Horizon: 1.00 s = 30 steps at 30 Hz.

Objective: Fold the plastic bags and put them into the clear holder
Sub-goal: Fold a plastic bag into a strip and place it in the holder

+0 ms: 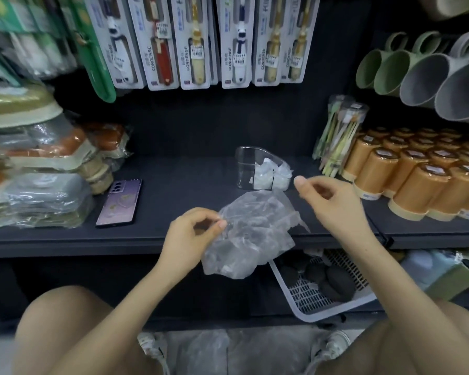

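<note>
At the near edge of a dark shop shelf point(65, 239), your left hand point(195, 234) pinches the left edge of a crumpled plastic bag point(255, 231), which hangs over the shelf's front; your right hand point(328, 198) hovers just right of the bag's far corner, fingers curled and blurred, and whether it grips anything cannot be told; the clear holder point(245, 169) stands just beyond the bag, folded white bags point(271, 175) tucked in its right side; a purple phone point(119, 203) lies to the left; a white basket point(309, 296) sits below.
</note>
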Available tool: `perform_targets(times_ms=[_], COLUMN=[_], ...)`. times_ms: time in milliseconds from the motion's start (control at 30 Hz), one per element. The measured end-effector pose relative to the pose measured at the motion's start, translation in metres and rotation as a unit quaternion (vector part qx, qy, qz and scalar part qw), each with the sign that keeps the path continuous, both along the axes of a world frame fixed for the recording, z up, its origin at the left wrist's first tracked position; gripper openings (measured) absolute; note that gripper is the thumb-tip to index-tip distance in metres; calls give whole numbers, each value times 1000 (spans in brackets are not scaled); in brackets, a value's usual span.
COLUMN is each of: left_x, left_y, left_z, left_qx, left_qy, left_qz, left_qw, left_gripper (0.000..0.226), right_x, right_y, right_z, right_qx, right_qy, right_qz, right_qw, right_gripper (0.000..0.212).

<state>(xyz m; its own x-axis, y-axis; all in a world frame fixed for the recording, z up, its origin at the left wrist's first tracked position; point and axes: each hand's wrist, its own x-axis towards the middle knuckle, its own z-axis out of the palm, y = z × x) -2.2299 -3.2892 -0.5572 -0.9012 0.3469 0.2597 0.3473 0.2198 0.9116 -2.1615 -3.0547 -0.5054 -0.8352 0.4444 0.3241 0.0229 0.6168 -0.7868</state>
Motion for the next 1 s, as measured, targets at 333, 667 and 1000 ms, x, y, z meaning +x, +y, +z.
perform_targets(times_ms=[333,667,1000], left_x=[-20,-49,-85], left_y=[-22,-44,-34], left_z=[35,67,73], left_qx=[-46,-179,-138], left_qy=[104,88,-39], left_qz=[-34,12,15], left_qw=[993,980,990], left_gripper=[6,71,15], right_x=[-33,-50,-68], right_y=[-1,12,2], right_z=[16,39,48], right_qx=[-119,-128,-108], right_qy=[-88,-100,31], right_qz=[204,227,162], right_qw=[968,960,980], right_gripper=[8,4,24])
